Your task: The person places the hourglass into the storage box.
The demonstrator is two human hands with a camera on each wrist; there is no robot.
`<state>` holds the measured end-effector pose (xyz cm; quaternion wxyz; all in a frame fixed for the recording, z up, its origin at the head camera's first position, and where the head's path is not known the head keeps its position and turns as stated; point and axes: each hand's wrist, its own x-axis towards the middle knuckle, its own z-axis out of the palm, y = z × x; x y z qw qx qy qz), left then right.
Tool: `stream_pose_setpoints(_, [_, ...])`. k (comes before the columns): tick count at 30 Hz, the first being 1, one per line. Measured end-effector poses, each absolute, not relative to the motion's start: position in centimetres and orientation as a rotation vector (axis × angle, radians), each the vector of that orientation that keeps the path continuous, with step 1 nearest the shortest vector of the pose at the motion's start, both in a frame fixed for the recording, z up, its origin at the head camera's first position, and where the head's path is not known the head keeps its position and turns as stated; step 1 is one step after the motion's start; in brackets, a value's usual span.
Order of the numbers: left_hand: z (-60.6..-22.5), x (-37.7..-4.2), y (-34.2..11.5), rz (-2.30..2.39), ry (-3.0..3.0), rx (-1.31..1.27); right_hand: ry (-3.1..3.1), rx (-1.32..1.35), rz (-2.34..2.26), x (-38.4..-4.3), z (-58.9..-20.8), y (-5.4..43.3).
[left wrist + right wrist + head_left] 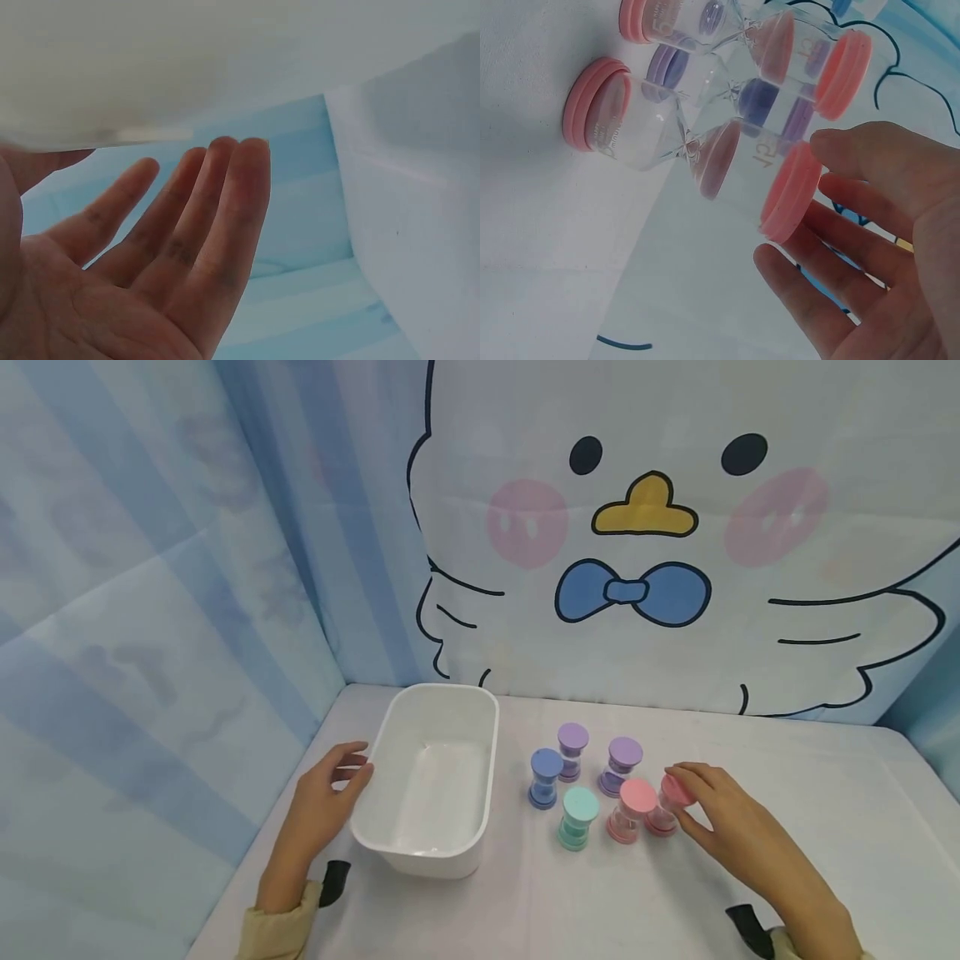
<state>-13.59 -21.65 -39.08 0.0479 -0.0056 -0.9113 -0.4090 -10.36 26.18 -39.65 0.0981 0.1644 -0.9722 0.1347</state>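
Note:
In the head view, my right hand [723, 814] has its thumb and fingers round the pink top cap of an hourglass [661, 821] standing upright at the group's right end. The right wrist view shows the thumb at the edge of that cap [791, 191] and pink sand in the upper bulb. Close beside it stands a second pink hourglass [624, 823]. My left hand [318, 806] is at the left side of a white plastic bin [425, 862], its fingers [244, 187] loosely extended below the bin wall in the left wrist view. Contact there is unclear.
Two purple hourglasses [570, 764] [613, 779], a blue one [543, 789] and a mint green one [573, 833] stand between the bin and the pink pair. A white cloth [555, 910] covers the table. Printed curtains [637, 660] hang behind and at the left.

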Motion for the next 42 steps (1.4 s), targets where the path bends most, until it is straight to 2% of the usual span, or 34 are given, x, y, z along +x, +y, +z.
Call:
stream_pose_setpoints(15, [-39.6, -13.7, -22.8, -1.656, -2.731, -0.013, -2.779, 0.535, 0.437, -10.8, -40.4, 26.7])
stream_pose_setpoints(42, [-39.5, -14.4, -23.5, -1.811, -2.744, 0.032, -2.875, 0.454, 0.641, -11.9, -40.5, 27.4])
